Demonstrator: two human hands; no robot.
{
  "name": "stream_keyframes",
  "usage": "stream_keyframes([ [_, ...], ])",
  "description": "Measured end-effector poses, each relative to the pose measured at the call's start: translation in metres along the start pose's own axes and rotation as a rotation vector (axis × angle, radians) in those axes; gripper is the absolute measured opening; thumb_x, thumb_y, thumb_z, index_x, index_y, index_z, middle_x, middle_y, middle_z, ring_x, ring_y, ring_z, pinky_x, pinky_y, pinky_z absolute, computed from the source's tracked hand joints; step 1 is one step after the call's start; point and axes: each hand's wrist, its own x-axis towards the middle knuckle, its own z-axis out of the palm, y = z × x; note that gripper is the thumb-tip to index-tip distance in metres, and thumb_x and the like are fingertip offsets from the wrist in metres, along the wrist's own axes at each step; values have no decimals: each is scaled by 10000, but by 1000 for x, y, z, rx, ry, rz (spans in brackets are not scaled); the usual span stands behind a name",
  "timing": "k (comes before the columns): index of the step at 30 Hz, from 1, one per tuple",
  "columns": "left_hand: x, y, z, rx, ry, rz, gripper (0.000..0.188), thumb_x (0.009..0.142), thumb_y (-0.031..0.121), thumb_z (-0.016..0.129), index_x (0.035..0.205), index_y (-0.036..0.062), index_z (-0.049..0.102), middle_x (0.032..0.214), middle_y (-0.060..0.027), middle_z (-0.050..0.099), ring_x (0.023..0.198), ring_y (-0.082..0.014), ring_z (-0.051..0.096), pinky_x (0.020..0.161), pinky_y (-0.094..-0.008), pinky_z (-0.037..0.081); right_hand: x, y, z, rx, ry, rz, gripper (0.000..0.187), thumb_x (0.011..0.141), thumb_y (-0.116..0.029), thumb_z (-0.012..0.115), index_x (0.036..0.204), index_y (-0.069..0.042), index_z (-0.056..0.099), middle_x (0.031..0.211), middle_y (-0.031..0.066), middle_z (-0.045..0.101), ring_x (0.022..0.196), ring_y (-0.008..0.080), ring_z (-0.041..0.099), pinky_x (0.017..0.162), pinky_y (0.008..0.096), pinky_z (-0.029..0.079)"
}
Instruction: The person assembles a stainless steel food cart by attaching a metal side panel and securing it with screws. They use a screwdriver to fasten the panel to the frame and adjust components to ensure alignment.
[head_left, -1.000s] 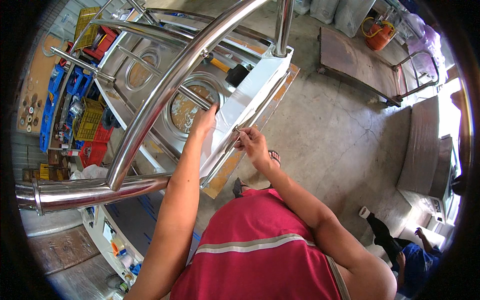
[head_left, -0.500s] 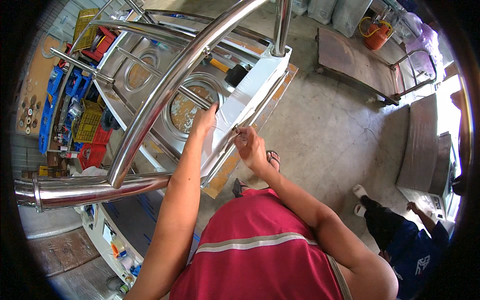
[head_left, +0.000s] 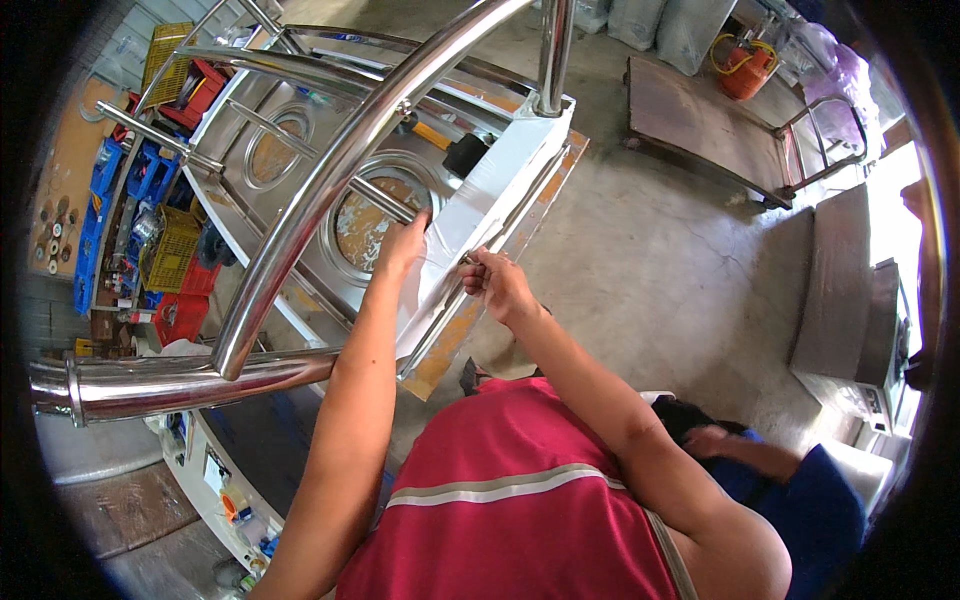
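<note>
Fingers (head_left: 478,268) of our right hand (head_left: 497,285) were curled tight around a thin metal rod (head_left: 530,195) that ran along the edge of the white-wrapped rail (head_left: 497,185), the pinch closed at the rod's lower end. Our left hand (head_left: 403,245) lay flat against the same white film just beside it, fingers together and pressed to the surface rather than gripping; whether the fingertips caught the film's edge we could not tell. The two hands sat close, almost touching, at the middle of the picture.

We stood over a large stainless steel gate frame (head_left: 330,190) that lay tilted across the concrete floor (head_left: 640,270), its polished tubes crossing in front of us. One thick curved tube (head_left: 300,250) swept from the top of the view down to a heavy horizontal pipe (head_left: 170,378) at our left forearm. Round rings (head_left: 370,215) were set inside the frame behind the hands, and an upright post (head_left: 553,55) rose from the wrapped rail's far end.

Blue, yellow and red plastic crates (head_left: 165,235) were stacked at the left. A flat hand trolley (head_left: 700,125) stood well apart at the upper right, with an orange gas cylinder (head_left: 748,68) beyond it. Another person in blue (head_left: 790,490) crouched at our lower right, near our elbow.
</note>
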Motion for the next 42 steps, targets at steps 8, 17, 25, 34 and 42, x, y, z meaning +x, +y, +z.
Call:
stream_keyframes([
  [8,-9,7,-1,-3,7,0,795,918,624,600,1192,-117,694,1211,-314,697,1198,-405,654,1004,-424,485,-5,-5,8,-303,134,-123,213,1038,-246,511,1071,-39,555,858,136,699,740,246,689,686,390,558],
  [17,17,-18,10,160,46,-18,633,918,583,612,1201,26,716,1222,-307,677,1185,-491,628,994,-503,508,5,8,4,-494,179,-395,169,1003,-106,463,1097,-7,562,840,154,701,708,246,704,690,355,574],
  [25,22,-25,14,75,49,83,694,924,627,576,1091,-25,743,1080,-349,698,1112,-508,654,945,-520,517,11,3,-18,-637,99,-410,219,965,-193,601,1042,-4,683,824,14,596,722,116,514,646,274,411],
  [34,9,-7,11,-120,98,28,634,997,496,590,1064,-125,700,1040,-345,714,1069,-465,687,901,-481,516,4,8,-2,-537,71,-299,264,1026,-292,585,997,-35,635,688,-26,487,588,80,433,521,264,347],
  [42,3,-2,8,-68,41,-8,647,998,517,574,1096,-112,690,1050,-260,717,1007,-344,675,885,-423,497,14,16,-11,-1029,70,-609,412,1043,-371,496,1063,29,592,928,223,657,879,371,635,820,458,483],
])
